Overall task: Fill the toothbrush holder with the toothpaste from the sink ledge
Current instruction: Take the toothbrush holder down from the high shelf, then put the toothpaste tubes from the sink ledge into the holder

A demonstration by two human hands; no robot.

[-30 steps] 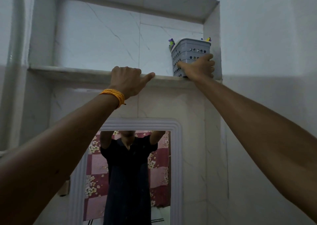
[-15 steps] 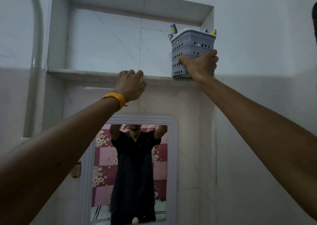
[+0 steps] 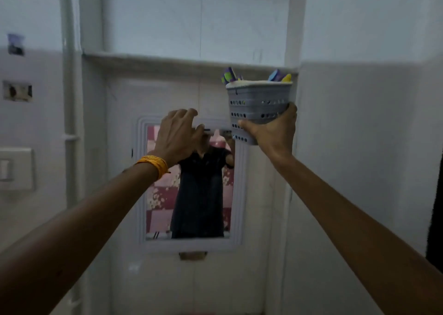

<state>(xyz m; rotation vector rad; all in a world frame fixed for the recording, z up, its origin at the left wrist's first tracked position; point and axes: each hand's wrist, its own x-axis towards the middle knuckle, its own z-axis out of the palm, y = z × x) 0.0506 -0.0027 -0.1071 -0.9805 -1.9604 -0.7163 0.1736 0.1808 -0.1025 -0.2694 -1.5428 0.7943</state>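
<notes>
Right of centre in the frame, the grey perforated toothbrush holder (image 3: 259, 104) hangs in the air below the niche shelf (image 3: 167, 59), clamped low on its wall by the right hand (image 3: 273, 132). Coloured brush handles poke above its rim. Held so near its base, it could tip and spill them if the wrist rolls. The left hand (image 3: 178, 134) hovers half-curled and holds nothing, in front of the mirror (image 3: 191, 194). No toothpaste or sink ledge shows. No writing is legible; everything is blurred.
</notes>
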